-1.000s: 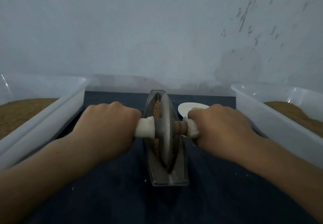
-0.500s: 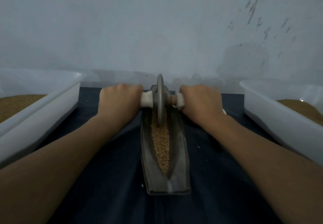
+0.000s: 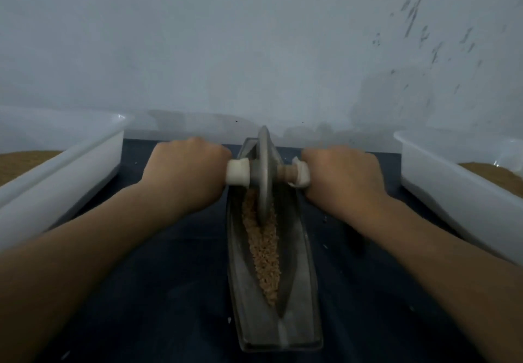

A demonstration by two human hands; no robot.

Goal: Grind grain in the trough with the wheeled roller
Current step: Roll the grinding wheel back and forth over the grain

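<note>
Much grain [image 3: 264, 255] lines the trough [image 3: 300, 292] on the desk [image 3: 169, 292]; beyond, the wheeled roller [image 3: 264, 176] (heavy and stiff, probably) stands upright at its far end, left hand [image 3: 186, 170] and right hand [image 3: 342, 170] gripping its axle handles, the sensible hold.

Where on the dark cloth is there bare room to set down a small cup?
Two bare patches of dark cloth flank the near end of the trough: one bordered by the left forearm, one by the right forearm. It is crowded at the far end, where the left hand and right hand grip the wheeled roller.
</note>
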